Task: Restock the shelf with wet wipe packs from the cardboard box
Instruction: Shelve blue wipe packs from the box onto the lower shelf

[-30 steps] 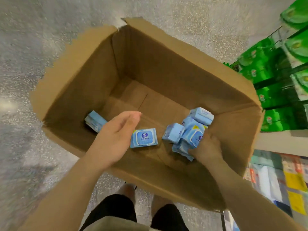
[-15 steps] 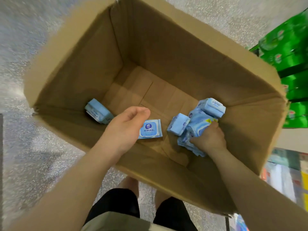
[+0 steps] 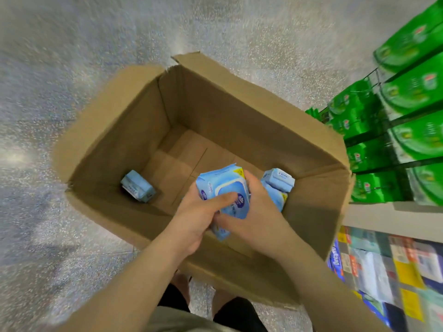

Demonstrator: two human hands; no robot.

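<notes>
Wet wipe packs (image 3: 224, 192) | both hands' fingers (image 3: 223, 197) gripping | cardboard box (image 3: 239, 111) (speckled floor (image 3: 72, 44))

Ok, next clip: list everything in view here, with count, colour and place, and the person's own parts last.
cardboard box: one, brown, open on the floor, centre.
held wet wipe packs: a bunch, exact count hidden, light blue, over the box between both hands.
loose wet wipe pack: one, light blue, on the box bottom by its left wall.
wet wipe packs by right wall: at least one, light blue, behind the right hand.
green packs: many, green, on the shelf at right.
lower shelf goods: several, mixed colours, blurred, bottom right.
floor: grey speckled, all around.
left hand: grips the bunch, thumb across the top pack.
right hand: grips the bunch from the right.
</notes>
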